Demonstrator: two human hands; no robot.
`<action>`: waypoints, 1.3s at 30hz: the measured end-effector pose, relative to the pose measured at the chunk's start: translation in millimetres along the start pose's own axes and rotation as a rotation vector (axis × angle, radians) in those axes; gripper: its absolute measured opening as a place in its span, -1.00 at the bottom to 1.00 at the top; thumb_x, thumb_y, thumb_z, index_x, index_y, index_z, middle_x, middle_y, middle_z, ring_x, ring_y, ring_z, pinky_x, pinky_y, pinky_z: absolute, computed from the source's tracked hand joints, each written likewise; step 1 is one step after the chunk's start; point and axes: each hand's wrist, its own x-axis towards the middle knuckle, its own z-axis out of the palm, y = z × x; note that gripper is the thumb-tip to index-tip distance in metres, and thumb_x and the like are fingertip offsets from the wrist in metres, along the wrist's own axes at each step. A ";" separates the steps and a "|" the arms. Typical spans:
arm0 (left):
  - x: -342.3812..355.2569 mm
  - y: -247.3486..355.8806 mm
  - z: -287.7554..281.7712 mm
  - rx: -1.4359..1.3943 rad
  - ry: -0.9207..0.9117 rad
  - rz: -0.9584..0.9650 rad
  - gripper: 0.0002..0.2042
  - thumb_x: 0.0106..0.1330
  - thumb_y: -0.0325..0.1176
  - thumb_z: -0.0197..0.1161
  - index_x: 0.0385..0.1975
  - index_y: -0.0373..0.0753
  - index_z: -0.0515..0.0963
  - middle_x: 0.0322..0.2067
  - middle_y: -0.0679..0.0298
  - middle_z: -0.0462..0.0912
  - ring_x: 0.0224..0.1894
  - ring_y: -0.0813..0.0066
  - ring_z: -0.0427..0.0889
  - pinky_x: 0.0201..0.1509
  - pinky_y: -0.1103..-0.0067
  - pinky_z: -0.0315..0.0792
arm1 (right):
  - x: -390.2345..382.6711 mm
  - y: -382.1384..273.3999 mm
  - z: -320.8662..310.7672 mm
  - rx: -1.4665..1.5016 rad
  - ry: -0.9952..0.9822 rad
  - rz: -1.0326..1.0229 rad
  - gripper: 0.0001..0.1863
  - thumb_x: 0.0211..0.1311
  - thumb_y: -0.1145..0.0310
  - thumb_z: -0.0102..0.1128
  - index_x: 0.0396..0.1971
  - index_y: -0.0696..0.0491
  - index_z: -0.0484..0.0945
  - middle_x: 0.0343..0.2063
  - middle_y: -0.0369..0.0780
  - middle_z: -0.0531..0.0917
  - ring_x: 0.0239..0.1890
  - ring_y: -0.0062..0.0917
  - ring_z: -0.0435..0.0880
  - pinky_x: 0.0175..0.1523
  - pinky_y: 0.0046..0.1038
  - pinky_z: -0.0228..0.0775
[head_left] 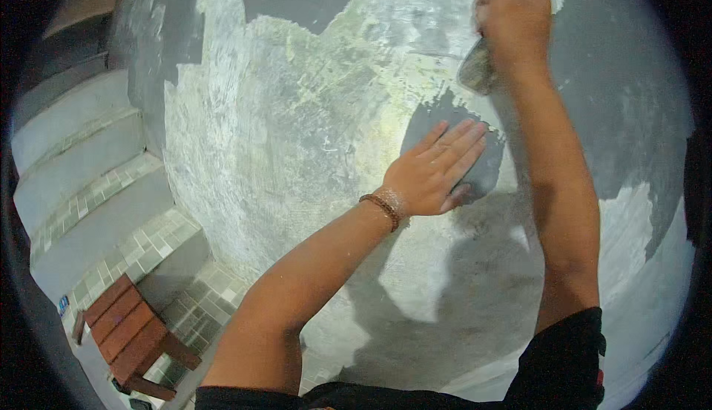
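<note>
My left hand [437, 169] lies flat with its fingers stretched out, over a smooth dark grey patch [486, 169] on the wall. A brown beaded bracelet [380, 211] circles that wrist. Higher up at the right, my right hand [515, 20] is closed around a trowel-like tool. Below the fist, a rounded grey end of the trowel [477, 69] sticks out; the rest is mostly hidden by the hand. The wall [297, 113] is mottled pale and grey, with rough whitish areas beside smooth dark grey ones.
Stairs [96, 165] with tiled treads rise along the left. A small reddish-brown wooden slatted stool [127, 321] stands at the lower left on a tiled floor [208, 302]. Shadows of my arms fall on the lower wall.
</note>
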 end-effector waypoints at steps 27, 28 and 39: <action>-440.2 184.9 30.7 -0.940 -0.731 -2.127 -0.72 0.40 -0.27 0.13 -0.09 -0.27 0.68 -0.30 0.18 0.69 -0.29 0.33 0.66 -0.23 0.40 0.53 | -598.4 -56.6 -185.6 -0.696 0.079 1.463 -0.79 0.40 0.31 0.25 -0.16 0.14 0.54 -0.46 -0.30 0.63 -0.50 -0.55 0.54 -0.34 -0.42 0.46; -478.8 192.1 22.7 -0.699 -1.284 -1.873 -0.69 0.39 -0.24 0.15 -0.04 -0.28 0.67 -0.19 0.14 0.67 -0.17 0.26 0.63 -0.11 0.34 0.51 | -605.1 -60.4 -183.9 -0.704 -0.033 1.546 -0.78 0.36 0.35 0.26 -0.12 0.15 0.54 -0.42 -0.20 0.68 -0.42 -0.42 0.60 -0.24 -0.37 0.49; -473.6 150.0 -31.5 0.025 -0.945 -1.616 -0.40 0.33 -0.19 0.25 0.31 -0.37 0.40 0.35 -0.17 0.38 0.39 -0.12 0.37 0.43 0.23 0.33 | -629.5 -88.8 -155.3 -0.777 -0.342 1.503 -0.78 0.29 0.38 0.31 -0.16 0.14 0.52 -0.46 -0.08 0.63 -0.43 -0.31 0.61 -0.22 -0.29 0.46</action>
